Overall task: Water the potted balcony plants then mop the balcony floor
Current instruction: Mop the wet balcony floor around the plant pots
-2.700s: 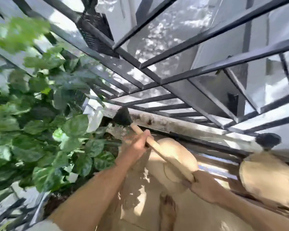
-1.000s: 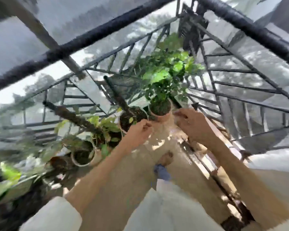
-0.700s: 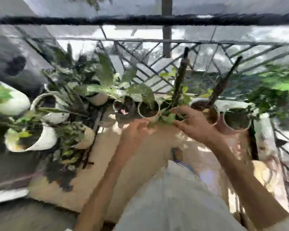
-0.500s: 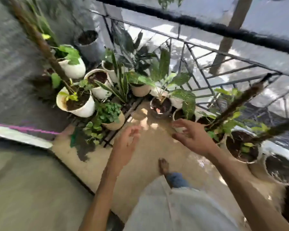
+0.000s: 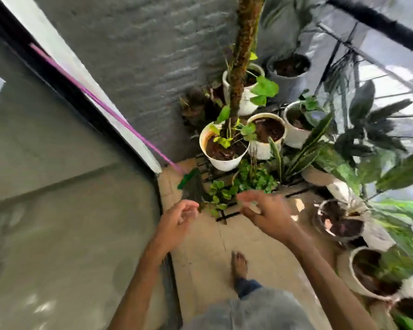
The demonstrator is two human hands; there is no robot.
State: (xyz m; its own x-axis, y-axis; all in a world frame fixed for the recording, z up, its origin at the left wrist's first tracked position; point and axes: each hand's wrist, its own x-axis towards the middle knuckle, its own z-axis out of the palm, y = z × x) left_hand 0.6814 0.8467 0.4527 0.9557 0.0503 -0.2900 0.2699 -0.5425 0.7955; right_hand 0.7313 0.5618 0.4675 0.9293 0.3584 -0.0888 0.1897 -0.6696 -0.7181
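Both hands empty: left hand [image 5: 177,222] loosely curled, right hand [image 5: 267,213] spread, above tan floor [image 5: 208,263]. Pots [image 5: 224,148] clustered in corner by wall and along railing. Likely heavy with wet soil, ceramic breakable; grip rims, not stems.

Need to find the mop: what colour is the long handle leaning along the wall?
Purple handle, seen in the head view.
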